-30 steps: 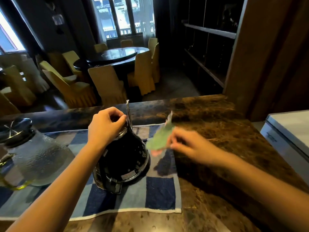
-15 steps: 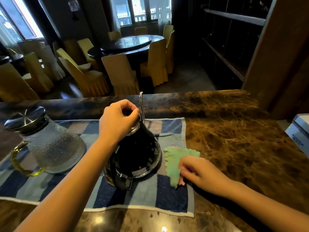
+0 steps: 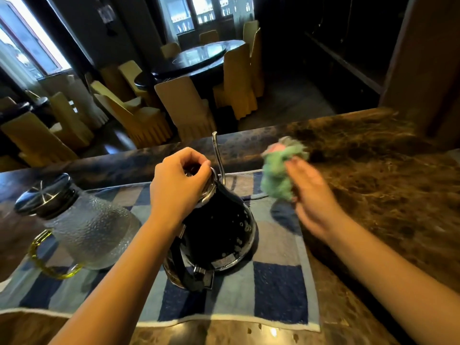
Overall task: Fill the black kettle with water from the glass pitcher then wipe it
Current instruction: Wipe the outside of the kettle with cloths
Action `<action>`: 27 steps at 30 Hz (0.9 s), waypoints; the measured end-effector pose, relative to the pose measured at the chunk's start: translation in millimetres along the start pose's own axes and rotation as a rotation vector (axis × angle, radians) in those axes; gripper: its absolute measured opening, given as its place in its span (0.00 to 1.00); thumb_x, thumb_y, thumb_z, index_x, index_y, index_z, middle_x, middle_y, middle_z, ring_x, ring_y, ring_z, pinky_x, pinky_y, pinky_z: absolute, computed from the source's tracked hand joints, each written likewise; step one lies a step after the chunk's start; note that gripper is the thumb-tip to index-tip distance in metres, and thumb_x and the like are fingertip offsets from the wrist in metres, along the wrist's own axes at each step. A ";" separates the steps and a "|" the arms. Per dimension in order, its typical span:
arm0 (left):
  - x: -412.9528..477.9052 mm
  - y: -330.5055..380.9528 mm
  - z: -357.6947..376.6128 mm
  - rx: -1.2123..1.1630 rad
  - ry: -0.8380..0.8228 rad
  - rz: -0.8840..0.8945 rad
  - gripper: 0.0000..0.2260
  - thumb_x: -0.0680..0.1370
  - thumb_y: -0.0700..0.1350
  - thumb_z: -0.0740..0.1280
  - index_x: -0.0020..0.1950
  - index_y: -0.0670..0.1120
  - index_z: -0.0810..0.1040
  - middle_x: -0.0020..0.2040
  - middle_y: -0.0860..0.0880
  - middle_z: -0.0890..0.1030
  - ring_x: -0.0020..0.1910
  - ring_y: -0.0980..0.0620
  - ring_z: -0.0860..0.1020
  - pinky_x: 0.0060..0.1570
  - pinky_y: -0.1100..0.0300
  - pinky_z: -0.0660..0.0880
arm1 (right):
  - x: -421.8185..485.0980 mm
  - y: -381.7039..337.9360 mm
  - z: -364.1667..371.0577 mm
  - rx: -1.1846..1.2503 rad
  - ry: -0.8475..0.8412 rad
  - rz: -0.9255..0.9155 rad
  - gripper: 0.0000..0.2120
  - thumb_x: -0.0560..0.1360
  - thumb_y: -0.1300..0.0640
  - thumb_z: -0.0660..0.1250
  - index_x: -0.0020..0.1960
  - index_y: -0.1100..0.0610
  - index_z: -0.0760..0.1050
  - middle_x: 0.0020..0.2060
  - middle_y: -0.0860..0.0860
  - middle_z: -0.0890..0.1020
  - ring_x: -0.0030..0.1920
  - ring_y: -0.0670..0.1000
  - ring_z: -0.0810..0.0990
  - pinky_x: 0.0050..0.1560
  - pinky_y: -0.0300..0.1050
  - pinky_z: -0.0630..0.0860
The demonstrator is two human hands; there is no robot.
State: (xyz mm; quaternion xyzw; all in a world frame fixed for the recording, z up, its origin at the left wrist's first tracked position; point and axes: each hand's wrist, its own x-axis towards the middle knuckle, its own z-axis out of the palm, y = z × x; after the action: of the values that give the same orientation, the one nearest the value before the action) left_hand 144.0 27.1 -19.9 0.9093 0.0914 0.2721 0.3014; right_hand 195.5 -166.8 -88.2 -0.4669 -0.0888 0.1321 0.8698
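Observation:
The black kettle stands on a blue checked towel, its thin spout pointing up and its handle toward me. My left hand grips the lid knob on top of the kettle. To its right, my right hand holds a bunched green cloth in the air, blurred by motion, clear of the kettle. The textured glass pitcher, with a dark metal lid and a yellow handle, stands on the towel left of the kettle.
The towel lies on a dark brown marble counter, whose far edge drops to a dining room with a round table and covered chairs. A wooden wall panel rises at the right.
My right hand has lifted the green cloth off the towel beside the kettle and bunched it in the air. My left hand stays on the kettle lid.

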 end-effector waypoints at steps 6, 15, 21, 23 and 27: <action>-0.7 1.2 -0.2 -0.007 0.007 -0.001 0.04 0.74 0.46 0.68 0.39 0.50 0.80 0.37 0.55 0.82 0.40 0.55 0.80 0.45 0.47 0.79 | -12.6 49.5 26.9 -0.160 -0.148 0.003 0.21 0.77 0.48 0.61 0.29 0.54 0.76 0.42 0.48 0.83 0.48 0.47 0.80 0.57 0.45 0.73; -1.3 2.2 0.1 -0.009 0.008 -0.007 0.04 0.74 0.47 0.69 0.39 0.50 0.80 0.37 0.55 0.82 0.39 0.54 0.80 0.44 0.47 0.79 | -8.3 42.9 40.6 -0.308 -0.111 -0.236 0.20 0.69 0.76 0.54 0.41 0.53 0.75 0.41 0.50 0.82 0.46 0.45 0.80 0.49 0.37 0.76; -0.9 1.3 -0.2 -0.002 0.004 -0.016 0.04 0.74 0.47 0.68 0.40 0.51 0.80 0.38 0.55 0.82 0.40 0.55 0.80 0.45 0.47 0.79 | -2.5 58.7 27.7 -0.273 -0.063 -0.222 0.24 0.68 0.79 0.59 0.30 0.51 0.74 0.40 0.63 0.81 0.48 0.58 0.81 0.51 0.53 0.78; -1.3 1.9 -0.5 -0.007 0.005 -0.019 0.04 0.74 0.47 0.68 0.40 0.51 0.80 0.37 0.56 0.82 0.40 0.55 0.80 0.45 0.48 0.79 | -3.4 56.9 35.7 -0.269 -0.097 -0.255 0.13 0.70 0.76 0.66 0.40 0.59 0.74 0.43 0.55 0.81 0.47 0.48 0.80 0.49 0.41 0.77; -1.2 3.2 -0.9 -0.022 0.001 -0.017 0.04 0.74 0.47 0.68 0.39 0.51 0.80 0.37 0.56 0.81 0.40 0.55 0.80 0.45 0.48 0.79 | -3.2 53.9 49.3 -0.296 -0.190 -0.260 0.15 0.66 0.64 0.67 0.51 0.55 0.69 0.47 0.50 0.75 0.45 0.41 0.76 0.45 0.37 0.75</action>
State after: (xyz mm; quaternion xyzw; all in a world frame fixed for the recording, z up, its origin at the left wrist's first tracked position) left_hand 142.5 24.6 -17.9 0.9049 0.0966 0.2710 0.3137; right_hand 170.8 -100.5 -106.3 -0.5595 -0.2485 0.0479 0.7893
